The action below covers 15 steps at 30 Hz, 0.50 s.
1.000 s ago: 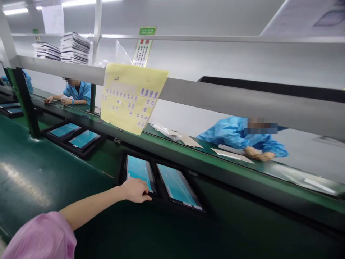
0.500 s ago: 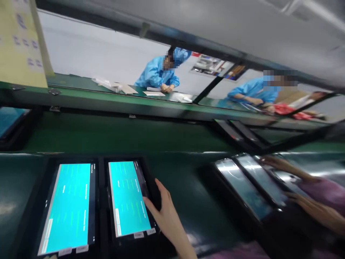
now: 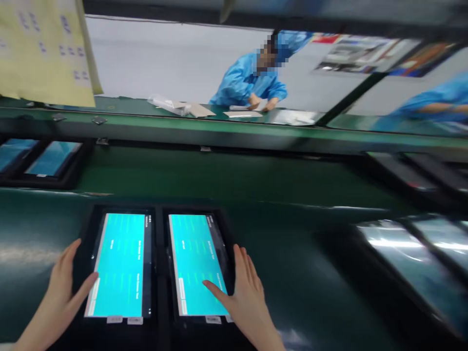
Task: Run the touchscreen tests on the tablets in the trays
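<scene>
Two tablets with bright cyan screens lie side by side in a black tray, the left tablet (image 3: 122, 263) and the right tablet (image 3: 195, 263). My left hand (image 3: 60, 290) is at the left side of the black tray (image 3: 163, 273), fingers stretched along its edge, thumb reaching to the left tablet's border. At the opposite side, my right hand (image 3: 246, 297) has its fingers outstretched along the tray's edge and its thumb over the right tablet's screen. Both hands have thumb and fingers apart. White labels show along the lower edges of the tablets.
Behind stands another tray with lit tablets (image 3: 53, 158). Blurred tablets (image 3: 405, 253) in a black holder are at the right, with darker devices (image 3: 402, 170) farther back. Yellow paper (image 3: 47, 53) hangs upper left. A person in blue (image 3: 248, 78) works across the green bench.
The view has turned right-to-left, so the scene sits farther right. My left hand has come into sight at the tray's left side. The co-worker's hands at the right have left the view.
</scene>
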{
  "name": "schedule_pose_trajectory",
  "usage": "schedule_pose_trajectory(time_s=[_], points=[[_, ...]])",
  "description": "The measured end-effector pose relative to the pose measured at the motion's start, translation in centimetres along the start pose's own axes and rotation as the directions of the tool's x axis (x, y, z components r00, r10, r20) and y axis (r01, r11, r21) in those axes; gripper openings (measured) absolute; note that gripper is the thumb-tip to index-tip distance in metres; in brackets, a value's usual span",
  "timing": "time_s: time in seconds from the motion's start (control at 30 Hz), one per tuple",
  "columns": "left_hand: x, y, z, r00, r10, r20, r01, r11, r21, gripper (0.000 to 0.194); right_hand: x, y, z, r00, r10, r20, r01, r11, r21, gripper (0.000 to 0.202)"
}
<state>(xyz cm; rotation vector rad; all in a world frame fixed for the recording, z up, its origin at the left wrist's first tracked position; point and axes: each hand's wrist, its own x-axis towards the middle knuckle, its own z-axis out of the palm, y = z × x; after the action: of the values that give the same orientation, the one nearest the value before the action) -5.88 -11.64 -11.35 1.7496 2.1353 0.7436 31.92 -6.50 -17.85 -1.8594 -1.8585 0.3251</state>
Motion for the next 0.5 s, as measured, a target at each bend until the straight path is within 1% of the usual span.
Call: schedule_pose_trajectory(time_s=[0.03, 0.1, 0.17, 0.23, 0.3, 0.4, 0.47, 0.5], points=[[-0.3, 0.6, 0.4, 0.999, 0.039, 0.018, -0.040, 0.998, 0.053, 0.072, -0.1, 0.0, 0.0, 1.000, 0.008, -0.008, -0.008, 1.000, 0.020, 0.094], [-0.9, 1.2, 1.0, 0.994, 0.092, 0.058, -0.100, 0.979, 0.178, 0.081, -0.5, -0.1, -0.2, 0.999, 0.034, -0.006, -0.034, 0.997, 0.068, 0.095], [-1.4, 1.2, 1.5, 0.990, 0.119, 0.073, -0.135, 0.948, 0.288, 0.090, -1.1, 0.0, -0.3, 0.997, 0.071, 0.018, -0.072, 0.992, 0.105, 0.092], [-1.6, 1.1, 1.7, 0.989, 0.134, 0.055, -0.145, 0.918, 0.370, 0.096, -1.7, 0.3, -0.4, 0.992, 0.104, 0.070, -0.112, 0.985, 0.129, 0.090], [-1.7, 1.0, 1.9, 0.988, 0.152, 0.036, -0.153, 0.893, 0.424, 0.097, -2.3, 0.6, -0.4, 0.985, 0.124, 0.118, -0.142, 0.978, 0.151, 0.089], [-1.7, 1.3, 1.9, 0.982, 0.186, 0.017, -0.173, 0.872, 0.458, 0.092, -2.6, 0.8, -0.7, 0.975, 0.152, 0.163, -0.182, 0.965, 0.189, 0.085], [-1.9, 1.6, 1.8, 0.979, 0.206, -0.001, -0.183, 0.873, 0.452, 0.087, -2.3, 0.6, -1.1, 0.971, 0.163, 0.177, -0.201, 0.955, 0.220, 0.077], [-2.1, 1.8, 1.7, 0.977, 0.211, -0.015, -0.182, 0.876, 0.447, 0.085, -2.0, 0.5, -1.3, 0.975, 0.146, 0.170, -0.184, 0.955, 0.232, 0.071]])
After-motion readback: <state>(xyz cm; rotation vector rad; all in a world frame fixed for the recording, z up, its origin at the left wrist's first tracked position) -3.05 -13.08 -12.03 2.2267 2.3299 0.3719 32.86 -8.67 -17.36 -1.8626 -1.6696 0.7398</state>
